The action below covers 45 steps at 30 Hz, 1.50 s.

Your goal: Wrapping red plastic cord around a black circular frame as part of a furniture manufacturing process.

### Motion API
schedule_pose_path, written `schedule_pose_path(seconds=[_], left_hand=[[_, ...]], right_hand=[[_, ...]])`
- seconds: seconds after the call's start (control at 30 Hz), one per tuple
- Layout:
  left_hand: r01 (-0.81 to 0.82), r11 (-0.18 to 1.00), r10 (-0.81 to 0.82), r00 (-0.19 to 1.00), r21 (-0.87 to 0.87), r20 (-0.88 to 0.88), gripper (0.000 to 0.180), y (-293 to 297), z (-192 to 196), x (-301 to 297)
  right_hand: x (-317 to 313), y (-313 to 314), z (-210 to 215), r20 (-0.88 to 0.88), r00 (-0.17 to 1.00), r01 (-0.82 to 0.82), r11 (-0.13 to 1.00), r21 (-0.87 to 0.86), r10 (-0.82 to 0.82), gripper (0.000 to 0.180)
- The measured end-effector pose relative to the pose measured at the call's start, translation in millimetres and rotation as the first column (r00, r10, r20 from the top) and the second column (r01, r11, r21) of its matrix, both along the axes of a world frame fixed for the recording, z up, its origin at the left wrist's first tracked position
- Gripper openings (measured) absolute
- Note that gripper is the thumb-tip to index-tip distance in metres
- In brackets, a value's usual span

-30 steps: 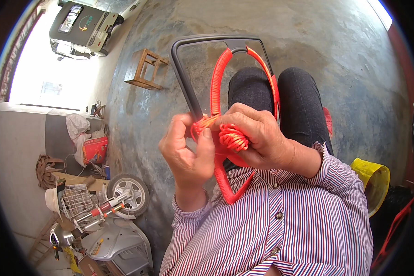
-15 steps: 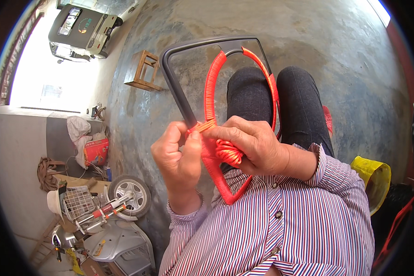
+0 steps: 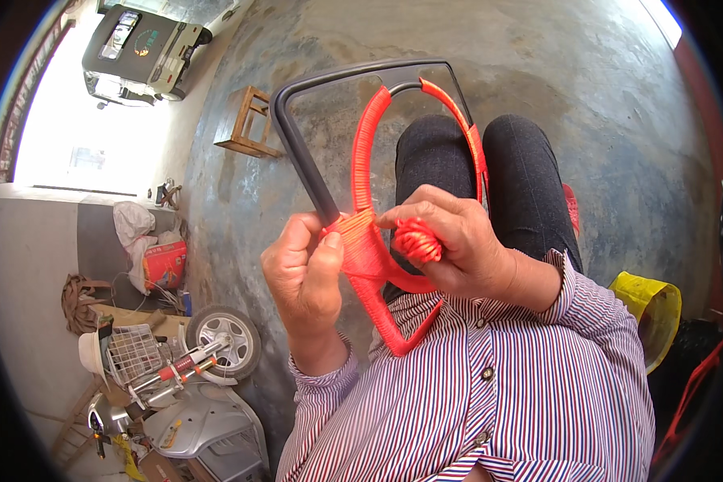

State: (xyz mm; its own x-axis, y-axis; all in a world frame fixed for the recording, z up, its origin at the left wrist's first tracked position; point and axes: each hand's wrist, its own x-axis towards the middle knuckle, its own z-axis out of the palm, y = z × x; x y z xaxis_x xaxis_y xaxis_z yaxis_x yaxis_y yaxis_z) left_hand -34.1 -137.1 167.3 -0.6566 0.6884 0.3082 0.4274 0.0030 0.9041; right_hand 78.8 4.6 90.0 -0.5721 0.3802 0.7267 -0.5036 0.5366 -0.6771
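Above my lap is a black tubular frame (image 3: 304, 161) with an inner hoop (image 3: 363, 153) wound in red cord; a short dark stretch of the hoop shows bare at its far end. My left hand (image 3: 304, 277) pinches the frame's left corner, thumb against the tightly wound red cord panel (image 3: 361, 249). A small coiled bundle of red cord (image 3: 418, 240) rests in my right hand (image 3: 470, 249), whose index fingertip touches the panel's right edge. Below the hands, a red-wrapped pointed loop (image 3: 398, 341) lies against my striped shirt.
A wooden stool (image 3: 251, 124) stands on the concrete floor at far left. Beyond it is a dark three-wheeled vehicle (image 3: 136, 52). Scooter parts with a wheel (image 3: 225, 344) and a red bag (image 3: 165, 265) fill the left side. A yellow container (image 3: 651, 313) stands at right.
My right hand and the cord bundle have moved slightly right, uncovering more of the wound panel. The black frame has shifted a little left with my left hand.
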Motion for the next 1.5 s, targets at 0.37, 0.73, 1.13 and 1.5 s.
schedule_pose_path(seconds=[0.37, 0.73, 1.13, 1.5], left_hand=[[0.013, 0.998, -0.020, 0.993, -0.064, -0.113, 0.011, 2, 5, 2], [0.014, 0.996, -0.030, 0.984, -0.093, -0.173, 0.013, 9, 6, 5], [-0.004, 0.999, -0.005, 0.977, -0.042, -0.215, 0.012, 20, 3, 9], [-0.149, 0.986, 0.116, 0.932, -0.071, -0.343, 0.020, 18, -3, 4]], right_hand=[[-14, 7, 19, 0.102, 0.994, -0.031, 0.999, -0.044, 0.036, 0.026], [-17, 17, 29, 0.069, 0.997, -0.042, 0.997, 0.067, 0.038, 0.030], [-18, 16, 21, 0.076, 0.991, -0.102, 0.984, -0.147, 0.114, 0.018], [-8, 14, 14, 0.045, 0.994, -0.086, 0.973, -0.215, 0.098, 0.012]])
